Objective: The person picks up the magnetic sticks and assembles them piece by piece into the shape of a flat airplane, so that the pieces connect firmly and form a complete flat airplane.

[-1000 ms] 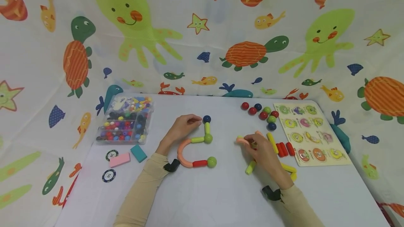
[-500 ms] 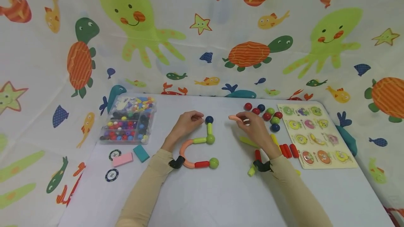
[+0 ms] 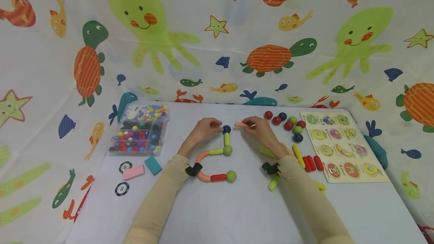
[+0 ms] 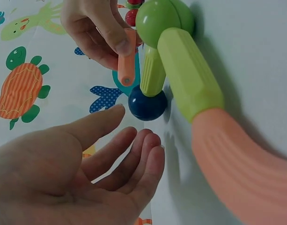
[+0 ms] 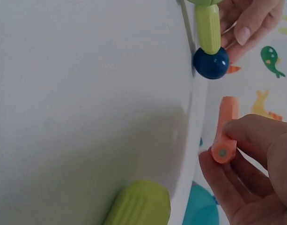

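A chain of toy pieces lies on the white table (image 3: 237,206): a navy ball (image 3: 226,128), a light green rod (image 3: 226,139), a green ball (image 3: 227,150), an orange curved piece (image 3: 201,164), a red rod (image 3: 218,177) and a second green ball (image 3: 231,176). My left hand (image 3: 213,125) rests just left of the navy ball (image 4: 147,104) with its fingers (image 4: 134,154) relaxed and holding nothing. My right hand (image 3: 252,124) pinches a short orange rod (image 3: 241,124) just right of that ball; the rod (image 5: 225,126) hangs close to the navy ball (image 5: 210,63) without touching it.
A clear bead box (image 3: 139,129) stands at the left, with a pink block (image 3: 133,171), a teal block (image 3: 153,165) and poker chips (image 3: 125,166) in front. Loose balls (image 3: 286,123), red rods (image 3: 310,162), a yellow rod (image 3: 297,153) and a puzzle board (image 3: 342,146) lie to the right.
My right hand has carried the orange rod from the rod pile up and to the left, close to the navy ball. My left hand has stayed beside that ball.
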A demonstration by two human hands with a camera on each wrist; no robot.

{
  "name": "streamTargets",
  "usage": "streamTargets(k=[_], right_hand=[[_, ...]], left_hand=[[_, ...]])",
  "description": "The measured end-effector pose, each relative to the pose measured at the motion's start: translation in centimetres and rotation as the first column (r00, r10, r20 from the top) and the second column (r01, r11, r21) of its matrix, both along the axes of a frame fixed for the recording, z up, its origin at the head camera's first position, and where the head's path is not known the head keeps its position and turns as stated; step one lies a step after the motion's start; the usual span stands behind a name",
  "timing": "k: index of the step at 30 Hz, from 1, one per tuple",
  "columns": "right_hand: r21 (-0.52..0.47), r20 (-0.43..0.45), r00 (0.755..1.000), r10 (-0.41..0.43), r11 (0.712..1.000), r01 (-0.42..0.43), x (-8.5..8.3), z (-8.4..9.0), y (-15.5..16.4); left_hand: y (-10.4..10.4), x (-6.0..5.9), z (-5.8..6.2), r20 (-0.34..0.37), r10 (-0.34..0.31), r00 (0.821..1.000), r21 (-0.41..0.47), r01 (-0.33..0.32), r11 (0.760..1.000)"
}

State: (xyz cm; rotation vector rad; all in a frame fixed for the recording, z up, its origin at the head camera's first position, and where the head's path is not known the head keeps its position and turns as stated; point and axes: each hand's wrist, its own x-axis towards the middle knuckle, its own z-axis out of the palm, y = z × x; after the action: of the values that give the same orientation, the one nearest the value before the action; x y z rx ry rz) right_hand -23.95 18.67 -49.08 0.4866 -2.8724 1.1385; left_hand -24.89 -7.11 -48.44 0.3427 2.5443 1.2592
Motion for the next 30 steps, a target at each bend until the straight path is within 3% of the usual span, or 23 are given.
streamTargets(k=[5,11,30], right_hand=[[0.009,0.041,0.999,0.017,1.000,-0.017,-0.3,-0.3,-0.5],[0.013,0.022,0.999,0.037,0.999,-0.037,-0.4,-0.6,-0.9],[0.039,0.004,0.999,0.046,0.998,-0.046,-0.4,-1.2,-1.5]], left_hand=[[0.5,-0.4,0.2,0.019,-0.001,1.000,-0.018,0.002,1.000],[0.9,-0.6,-0.1,0.037,-0.006,0.999,-0.016,0.006,1.000],[1.2,-0.8,-0.5,0.009,-0.038,0.999,-0.034,0.038,0.999]])
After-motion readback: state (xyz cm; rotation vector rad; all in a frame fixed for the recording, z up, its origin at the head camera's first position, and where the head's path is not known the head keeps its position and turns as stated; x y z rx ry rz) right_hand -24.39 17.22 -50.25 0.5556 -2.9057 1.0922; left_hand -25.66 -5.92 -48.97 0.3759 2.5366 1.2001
